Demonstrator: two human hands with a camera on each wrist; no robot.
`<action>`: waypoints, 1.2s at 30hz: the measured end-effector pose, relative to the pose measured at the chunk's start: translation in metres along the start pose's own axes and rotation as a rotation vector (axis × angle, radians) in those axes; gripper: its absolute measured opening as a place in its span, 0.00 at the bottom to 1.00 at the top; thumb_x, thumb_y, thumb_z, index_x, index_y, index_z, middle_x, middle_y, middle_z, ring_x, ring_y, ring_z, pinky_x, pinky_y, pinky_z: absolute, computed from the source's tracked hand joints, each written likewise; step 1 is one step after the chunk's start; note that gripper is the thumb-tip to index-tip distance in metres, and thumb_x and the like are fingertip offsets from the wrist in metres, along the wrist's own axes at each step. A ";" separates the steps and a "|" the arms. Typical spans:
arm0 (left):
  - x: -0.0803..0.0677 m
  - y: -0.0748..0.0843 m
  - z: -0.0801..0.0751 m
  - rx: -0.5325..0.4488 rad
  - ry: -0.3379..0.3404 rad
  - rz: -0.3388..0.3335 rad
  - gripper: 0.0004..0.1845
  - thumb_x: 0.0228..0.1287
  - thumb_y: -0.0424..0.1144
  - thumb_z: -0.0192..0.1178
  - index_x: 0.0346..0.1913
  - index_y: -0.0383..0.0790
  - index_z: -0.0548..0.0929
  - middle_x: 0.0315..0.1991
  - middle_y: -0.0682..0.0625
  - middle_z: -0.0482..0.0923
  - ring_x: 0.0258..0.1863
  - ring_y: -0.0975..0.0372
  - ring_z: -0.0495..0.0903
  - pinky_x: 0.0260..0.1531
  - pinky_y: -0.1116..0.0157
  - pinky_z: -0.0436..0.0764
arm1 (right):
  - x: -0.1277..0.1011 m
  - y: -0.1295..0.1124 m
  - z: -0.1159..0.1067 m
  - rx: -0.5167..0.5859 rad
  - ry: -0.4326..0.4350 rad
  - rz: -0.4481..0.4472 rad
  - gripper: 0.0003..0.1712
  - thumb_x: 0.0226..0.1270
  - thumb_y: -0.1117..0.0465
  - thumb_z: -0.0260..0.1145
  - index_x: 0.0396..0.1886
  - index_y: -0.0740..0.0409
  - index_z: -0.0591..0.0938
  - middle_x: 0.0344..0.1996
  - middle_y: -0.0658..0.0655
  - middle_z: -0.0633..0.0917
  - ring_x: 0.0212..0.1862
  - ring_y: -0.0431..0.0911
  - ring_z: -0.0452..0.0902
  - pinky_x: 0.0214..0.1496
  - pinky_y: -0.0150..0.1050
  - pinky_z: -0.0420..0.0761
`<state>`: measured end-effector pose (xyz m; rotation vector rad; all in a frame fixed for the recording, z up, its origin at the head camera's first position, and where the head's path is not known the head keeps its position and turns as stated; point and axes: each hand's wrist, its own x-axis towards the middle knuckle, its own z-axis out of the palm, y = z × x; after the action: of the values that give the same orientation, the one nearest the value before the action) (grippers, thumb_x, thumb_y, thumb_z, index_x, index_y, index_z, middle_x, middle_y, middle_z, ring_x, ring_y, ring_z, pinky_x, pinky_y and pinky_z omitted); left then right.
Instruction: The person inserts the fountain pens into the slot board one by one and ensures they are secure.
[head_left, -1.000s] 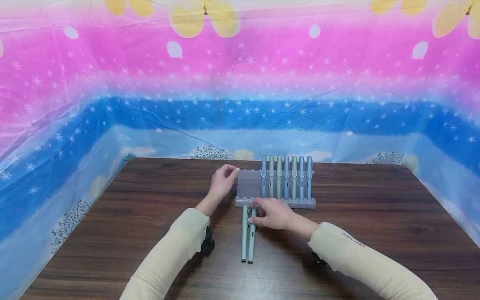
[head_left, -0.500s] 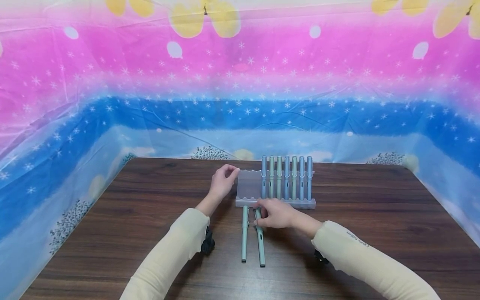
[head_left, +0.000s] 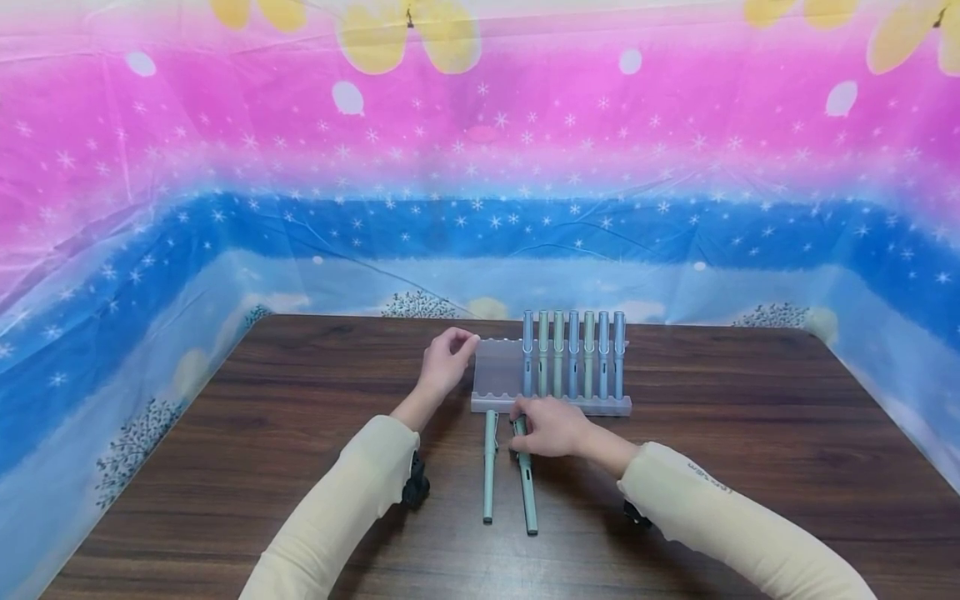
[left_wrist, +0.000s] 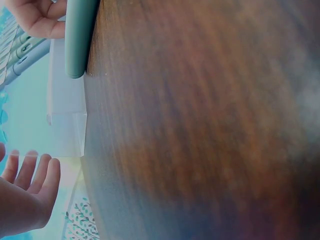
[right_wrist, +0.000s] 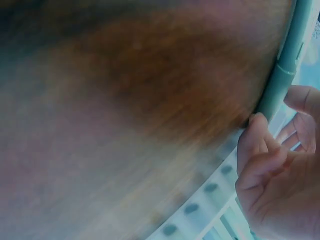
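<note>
- Head view: a person sits at a dark wooden table [head_left: 300, 433]. A frosted pen rack [head_left: 497, 371] stands in the middle, with seven pens [head_left: 573, 365] lying side by side in its right-hand grooves; the left grooves are bare.
- The right hand [head_left: 551, 427] is just in front of the rack, fingers curled and pinching the top end of a teal pen [head_left: 527, 487] that lies on the table, slightly slanted. A second teal pen [head_left: 489, 467] lies just beside it to the left, untouched.
- The left hand [head_left: 444, 363] rests against the rack's left end, fingers loosely curled on its edge.
- To do this well, I judge the left hand should brace the rack, while the right lifts the pen level and lines it up with the next bare groove.
- Left wrist view: blurred tabletop; the left hand's fingers [left_wrist: 37, 172] appear straight and close together beside the rack's pale end [left_wrist: 65, 125].
- Right wrist view: fingertips [right_wrist: 257, 125] press on the pen's barrel [right_wrist: 282, 75]; the rack's grooves lie just beyond.
</note>
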<state>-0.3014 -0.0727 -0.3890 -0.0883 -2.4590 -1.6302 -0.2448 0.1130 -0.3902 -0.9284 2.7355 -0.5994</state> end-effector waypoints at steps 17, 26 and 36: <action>0.000 -0.001 -0.001 -0.007 0.000 -0.002 0.12 0.63 0.42 0.53 0.40 0.36 0.77 0.36 0.45 0.76 0.34 0.49 0.76 0.33 0.61 0.75 | 0.000 0.001 0.003 0.035 0.085 0.004 0.12 0.54 0.60 0.63 0.38 0.57 0.75 0.12 0.46 0.70 0.13 0.38 0.62 0.14 0.31 0.62; -0.001 0.000 0.000 0.003 0.002 0.000 0.12 0.63 0.42 0.53 0.40 0.36 0.77 0.36 0.45 0.76 0.34 0.50 0.76 0.32 0.62 0.75 | -0.001 0.007 -0.001 0.206 0.098 0.006 0.14 0.55 0.62 0.63 0.41 0.60 0.75 0.19 0.46 0.75 0.20 0.39 0.69 0.23 0.35 0.71; -0.001 0.001 0.000 -0.004 -0.008 -0.003 0.12 0.63 0.42 0.53 0.40 0.36 0.77 0.35 0.45 0.76 0.34 0.50 0.76 0.33 0.61 0.75 | -0.002 0.008 -0.010 0.303 0.132 -0.011 0.12 0.56 0.63 0.62 0.41 0.58 0.75 0.23 0.48 0.77 0.24 0.42 0.72 0.25 0.36 0.73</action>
<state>-0.3000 -0.0726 -0.3878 -0.0923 -2.4626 -1.6389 -0.2505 0.1234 -0.3841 -0.8566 2.6458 -1.0758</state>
